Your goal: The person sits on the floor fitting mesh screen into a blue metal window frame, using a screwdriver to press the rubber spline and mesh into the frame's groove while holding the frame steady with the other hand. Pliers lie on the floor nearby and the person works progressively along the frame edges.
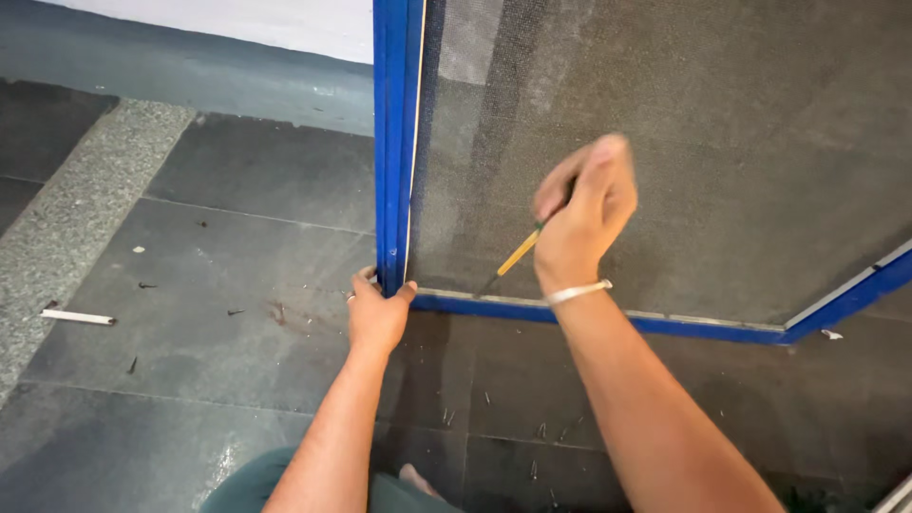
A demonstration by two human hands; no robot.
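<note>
blue metal frame [391, 142] around fine dark grey woven mesh [684, 142]; yellow-handled tool [518, 254]; dark grey floor tiles [237, 247], speckled strip [66, 228] far left.

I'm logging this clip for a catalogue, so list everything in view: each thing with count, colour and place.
Blue metal frame: one, blue, upright at centre, bottom rail running right.
Dark mesh screen: one, grey-black, filling the frame.
Yellow-handled tool: one, yellow and dark, tip near the bottom rail.
Small white stick: one, white, floor at far left.
Dark stone floor tiles: several, dark grey, underneath.
Scattered small nails: several, dark, floor near frame.
White bangle: one, right wrist.
Left hand: grips frame corner.
Right hand: holds the tool.
</note>
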